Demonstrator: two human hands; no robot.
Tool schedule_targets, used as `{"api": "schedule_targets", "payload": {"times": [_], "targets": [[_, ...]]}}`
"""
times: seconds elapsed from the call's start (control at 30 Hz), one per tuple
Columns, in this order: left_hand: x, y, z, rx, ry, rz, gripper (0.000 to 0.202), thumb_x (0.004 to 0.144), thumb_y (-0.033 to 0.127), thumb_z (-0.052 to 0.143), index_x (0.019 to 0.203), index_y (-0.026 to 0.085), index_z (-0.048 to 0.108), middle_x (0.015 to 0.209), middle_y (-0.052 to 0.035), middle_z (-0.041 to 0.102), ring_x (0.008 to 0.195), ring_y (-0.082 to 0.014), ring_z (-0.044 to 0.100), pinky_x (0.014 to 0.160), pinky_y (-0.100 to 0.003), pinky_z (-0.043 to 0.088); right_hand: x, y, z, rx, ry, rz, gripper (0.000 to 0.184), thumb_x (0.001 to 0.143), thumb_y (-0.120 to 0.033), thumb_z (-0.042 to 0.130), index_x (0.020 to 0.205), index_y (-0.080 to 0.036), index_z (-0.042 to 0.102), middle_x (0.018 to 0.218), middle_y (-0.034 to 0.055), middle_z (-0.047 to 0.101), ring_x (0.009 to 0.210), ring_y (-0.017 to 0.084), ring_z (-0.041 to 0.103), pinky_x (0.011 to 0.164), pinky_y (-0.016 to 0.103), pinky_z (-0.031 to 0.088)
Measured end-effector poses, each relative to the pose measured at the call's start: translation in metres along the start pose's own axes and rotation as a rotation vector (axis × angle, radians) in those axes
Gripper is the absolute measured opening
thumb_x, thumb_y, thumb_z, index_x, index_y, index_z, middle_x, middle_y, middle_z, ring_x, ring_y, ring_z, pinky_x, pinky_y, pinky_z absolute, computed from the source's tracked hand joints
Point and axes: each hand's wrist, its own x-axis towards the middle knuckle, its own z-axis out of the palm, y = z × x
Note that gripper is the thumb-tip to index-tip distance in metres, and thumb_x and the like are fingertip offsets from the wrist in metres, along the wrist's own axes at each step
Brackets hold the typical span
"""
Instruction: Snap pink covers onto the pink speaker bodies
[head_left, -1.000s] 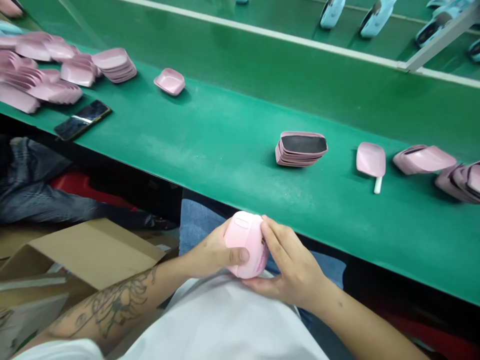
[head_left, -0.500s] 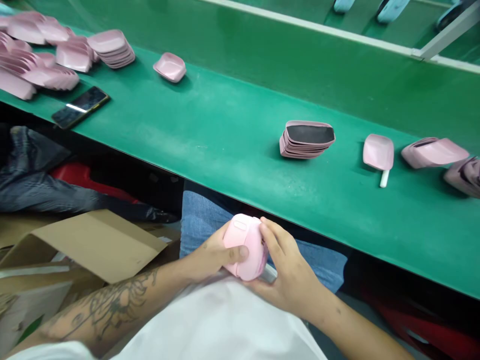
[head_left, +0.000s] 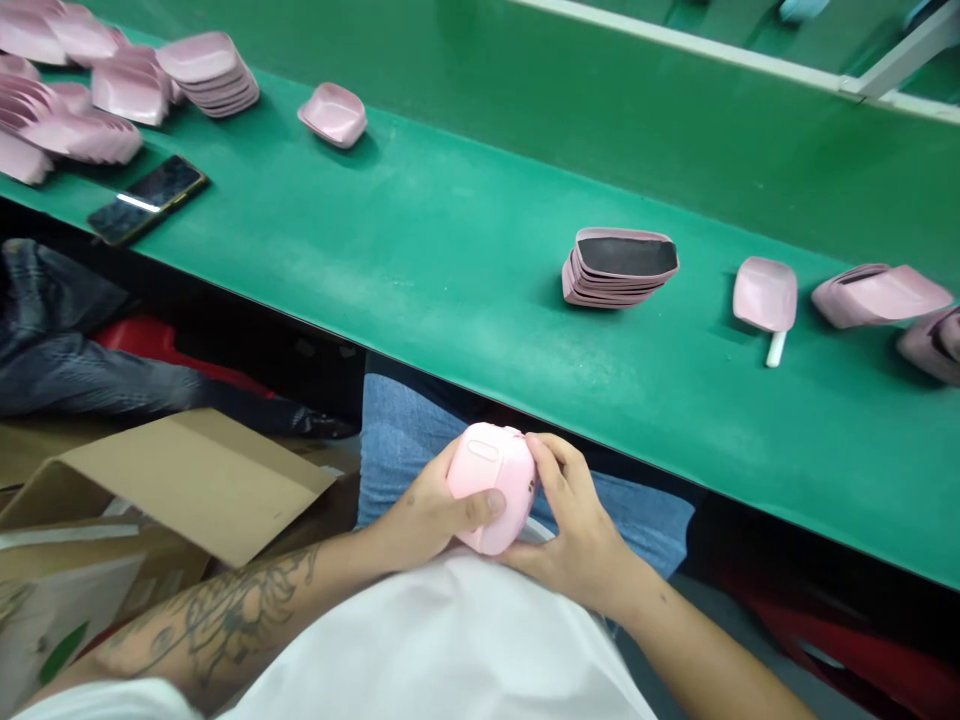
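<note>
Close to my lap I hold a pink rounded case [head_left: 491, 475] with a raised oval on its upper face and a small dark spot on its right side. My left hand [head_left: 442, 505] wraps its left side, the thumb lying across the front. At the right edge, my right hand [head_left: 574, 525] has its fingertips on the top corner and its thumb by the lower edge. What lies under the case is hidden. Beyond it on the green bench stands a stack of pink shells [head_left: 619, 270] with dark insides.
A single pink shell [head_left: 765, 292] rests by a small white stick [head_left: 776, 349]. More shells [head_left: 877, 295] lie at the right. A phone [head_left: 148, 200] lies at left near stacked shells [head_left: 210, 75]. An open cardboard box [head_left: 199, 480] is below, beside another person's leg [head_left: 97, 370].
The case has turned slightly in my hands, and its right side shows less. My right fingers have shifted a little along its upper edge. The camera view has moved slightly.
</note>
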Motion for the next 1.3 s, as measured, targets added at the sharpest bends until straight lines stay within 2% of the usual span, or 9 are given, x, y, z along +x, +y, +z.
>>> {"api": "schedule_targets", "payload": {"times": [0.17,0.37,0.5,0.6,0.7,0.83,1.03,1.3], "targets": [[0.003,0.011,0.005,0.021,-0.02,0.01,0.071,0.082,0.054,0.091,0.137,0.019,0.061,0.12,-0.0115,0.07,0.103,-0.0239,0.067,0.087,-0.033,0.053,0.0,0.003,-0.002,-0.003,0.021,-0.04,0.121,0.085,-0.047,0.09,0.175,-0.022,0.012,0.157,0.0243,0.046,0.147,0.04,0.053,0.115,0.059,0.059],[0.006,0.017,0.007,0.015,-0.076,0.036,0.067,0.084,0.049,0.09,0.136,0.022,0.06,0.119,-0.0095,0.069,0.102,-0.0223,0.067,0.087,-0.033,0.054,0.004,-0.004,-0.012,-0.092,0.032,-0.068,0.112,0.089,-0.044,0.085,0.173,-0.015,0.018,0.159,0.0278,0.046,0.148,0.042,0.053,0.114,0.061,0.058],[0.008,0.021,0.006,0.042,-0.086,0.07,0.071,0.084,0.045,0.091,0.142,0.023,0.057,0.124,-0.0101,0.069,0.107,-0.0232,0.068,0.09,-0.034,0.056,0.008,-0.005,-0.017,-0.195,0.051,-0.132,0.111,0.088,-0.045,0.084,0.172,-0.012,0.02,0.158,0.0296,0.049,0.146,0.043,0.053,0.114,0.066,0.056],[0.01,0.026,0.007,0.088,-0.058,0.095,0.073,0.082,0.043,0.093,0.142,0.023,0.057,0.13,-0.0106,0.068,0.11,-0.0234,0.067,0.093,-0.034,0.056,0.011,-0.007,-0.019,-0.227,0.057,-0.158,0.107,0.09,-0.045,0.082,0.171,-0.011,0.022,0.155,0.0292,0.052,0.145,0.043,0.053,0.115,0.066,0.055],[0.011,0.031,0.01,0.097,-0.042,0.097,0.073,0.079,0.044,0.094,0.138,0.022,0.058,0.129,-0.0108,0.069,0.11,-0.0244,0.068,0.092,-0.034,0.057,0.014,-0.01,-0.022,-0.216,0.03,-0.155,0.102,0.093,-0.039,0.08,0.171,-0.008,0.021,0.157,0.0306,0.048,0.149,0.042,0.05,0.116,0.064,0.055],[0.012,0.032,0.012,0.061,-0.019,0.089,0.083,0.075,0.048,0.096,0.141,0.022,0.053,0.133,-0.0139,0.068,0.115,-0.0289,0.068,0.093,-0.037,0.058,0.018,-0.013,-0.025,-0.208,0.007,-0.149,0.098,0.096,-0.033,0.077,0.17,-0.006,0.02,0.158,0.0327,0.045,0.15,0.042,0.049,0.116,0.064,0.056],[0.012,0.028,0.011,0.116,0.055,0.104,0.089,0.077,0.049,0.094,0.148,0.023,0.046,0.14,-0.0148,0.064,0.12,-0.0303,0.066,0.096,-0.041,0.058,0.021,-0.013,-0.024,-0.222,0.025,-0.191,0.099,0.094,-0.026,0.077,0.171,-0.005,0.019,0.159,0.0335,0.045,0.153,0.042,0.047,0.116,0.064,0.057],[0.011,0.031,0.013,0.229,0.114,0.126,0.09,0.076,0.053,0.093,0.148,0.021,0.049,0.143,-0.0154,0.066,0.125,-0.0331,0.065,0.1,-0.042,0.058,0.023,-0.014,-0.026,-0.282,0.032,-0.238,0.101,0.093,-0.024,0.078,0.17,0.0,0.018,0.159,0.0358,0.046,0.152,0.044,0.048,0.117,0.064,0.055]]}}
